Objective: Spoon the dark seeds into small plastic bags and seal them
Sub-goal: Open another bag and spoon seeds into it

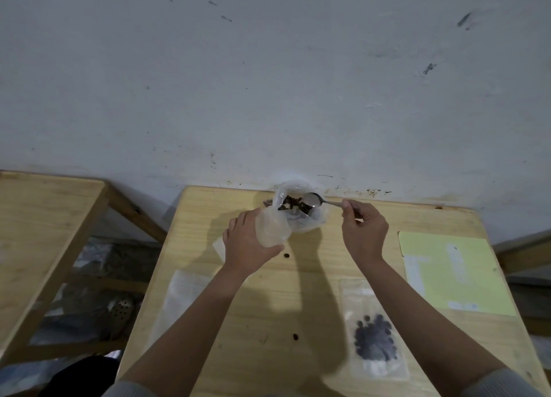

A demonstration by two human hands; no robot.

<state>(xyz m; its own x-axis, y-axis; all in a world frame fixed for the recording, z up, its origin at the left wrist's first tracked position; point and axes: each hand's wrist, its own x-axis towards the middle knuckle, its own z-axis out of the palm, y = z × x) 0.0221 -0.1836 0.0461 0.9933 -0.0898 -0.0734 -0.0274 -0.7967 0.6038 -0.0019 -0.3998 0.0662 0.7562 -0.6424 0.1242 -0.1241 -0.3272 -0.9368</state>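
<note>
A large clear plastic bag (313, 219) holding dark seeds (293, 204) stands open at the far edge of the wooden table (298, 292). My right hand (363, 231) pinches the handle of a metal spoon (317, 200), whose bowl lies in the mouth of that bag. My left hand (247, 241) holds a small clear plastic bag (272, 228) beside the seed bag. A filled small bag (374, 335) with dark seeds lies flat at the near right. A flat clear bag with nothing in it (185, 301) lies at the near left.
Two loose seeds lie on the table, one (286, 255) near my left hand, one (295, 337) near the front. A pale green sheet (453, 273) covers the right side. A second wooden table (44, 217) stands to the left across a gap. A grey wall (268, 83) runs behind.
</note>
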